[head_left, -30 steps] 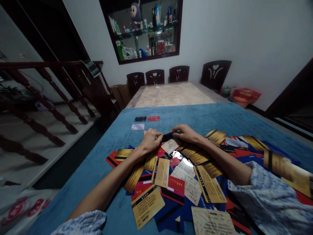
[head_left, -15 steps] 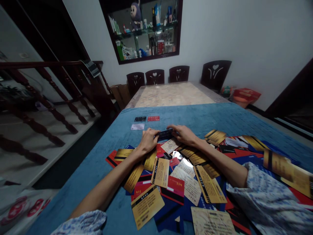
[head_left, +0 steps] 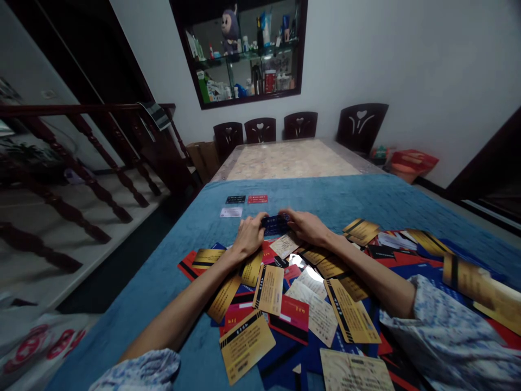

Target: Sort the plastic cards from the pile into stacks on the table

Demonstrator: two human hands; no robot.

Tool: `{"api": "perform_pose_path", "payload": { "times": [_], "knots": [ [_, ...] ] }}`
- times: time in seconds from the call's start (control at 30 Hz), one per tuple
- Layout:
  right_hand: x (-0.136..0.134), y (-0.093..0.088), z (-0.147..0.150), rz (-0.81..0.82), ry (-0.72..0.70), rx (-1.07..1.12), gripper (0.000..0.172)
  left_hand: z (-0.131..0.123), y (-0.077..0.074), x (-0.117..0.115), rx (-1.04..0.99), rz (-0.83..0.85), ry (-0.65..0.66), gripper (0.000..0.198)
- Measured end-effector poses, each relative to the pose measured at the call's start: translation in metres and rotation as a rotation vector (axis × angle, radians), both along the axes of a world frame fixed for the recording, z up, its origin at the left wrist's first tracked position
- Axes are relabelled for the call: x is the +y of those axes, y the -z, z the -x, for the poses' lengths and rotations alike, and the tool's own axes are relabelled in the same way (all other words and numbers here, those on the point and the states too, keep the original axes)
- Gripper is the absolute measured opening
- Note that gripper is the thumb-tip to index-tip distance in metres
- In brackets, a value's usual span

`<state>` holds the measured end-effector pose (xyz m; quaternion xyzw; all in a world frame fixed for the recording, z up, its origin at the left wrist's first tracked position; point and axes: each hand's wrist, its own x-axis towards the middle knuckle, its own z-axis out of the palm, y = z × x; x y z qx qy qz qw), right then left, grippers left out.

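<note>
A dark blue card [head_left: 274, 225] is held up between my two hands, above the far edge of a heap of cards. My left hand [head_left: 249, 235] pinches its left end, while the fingers of my right hand [head_left: 306, 224] grip its right end. Under and around my forearms lie gold cards [head_left: 268, 288], red cards [head_left: 299, 317], blue cards and cream cards [head_left: 315, 312], overlapping at many angles. Beyond my left hand a black card [head_left: 235, 200], a red card [head_left: 258, 199] and a white card [head_left: 231, 212] lie apart from the heap.
A blue cloth [head_left: 171, 244] covers the near part of the long table; its far end shows a pale patterned top [head_left: 293, 160]. Several dark chairs [head_left: 301, 126] stand around that end. Wooden railings [head_left: 89, 163] and a white plastic bag [head_left: 36, 347] are at the left.
The dark blue card has tilted so that more of its printed face shows, still between both hands. The view has shifted slightly; the other cards lie as before.
</note>
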<state>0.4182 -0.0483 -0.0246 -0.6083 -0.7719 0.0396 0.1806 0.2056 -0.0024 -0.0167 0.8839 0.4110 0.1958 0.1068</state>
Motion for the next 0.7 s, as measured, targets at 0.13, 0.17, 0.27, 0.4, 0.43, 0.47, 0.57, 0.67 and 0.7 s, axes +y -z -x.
{"api": "perform_pose_path", "payload": {
  "times": [0.13,0.17,0.27,0.4,0.43,0.47,0.57,0.67,0.7],
  "knots": [
    [0.003,0.0,-0.002,-0.048,-0.076,0.097,0.06,0.0,-0.003,0.002,-0.053,0.02,-0.018,0.044],
    [0.004,0.0,-0.002,-0.053,-0.096,0.123,0.062,0.0,-0.004,0.003,-0.064,0.029,-0.021,0.044],
    [0.008,0.001,-0.001,-0.058,-0.123,0.173,0.065,0.0,-0.005,0.006,-0.085,0.048,-0.022,0.048],
    [0.016,0.003,0.002,-0.057,-0.11,0.167,0.064,0.003,-0.004,0.011,-0.072,0.062,-0.032,0.056],
    [0.017,0.003,0.003,-0.05,-0.101,0.157,0.063,0.004,-0.004,0.012,-0.064,0.062,-0.034,0.058],
    [0.019,0.002,0.004,-0.04,-0.091,0.144,0.062,0.006,-0.004,0.014,-0.056,0.061,-0.037,0.06],
    [0.022,-0.003,0.009,-0.006,-0.073,0.084,0.055,0.011,-0.005,0.02,-0.031,0.044,-0.041,0.063],
    [0.023,-0.012,0.016,-0.01,-0.054,-0.001,0.049,0.018,-0.007,0.028,-0.028,0.017,-0.03,0.061],
    [0.024,-0.015,0.019,-0.02,-0.04,-0.027,0.048,0.02,-0.007,0.032,-0.029,0.012,-0.023,0.061]
  ]
}}
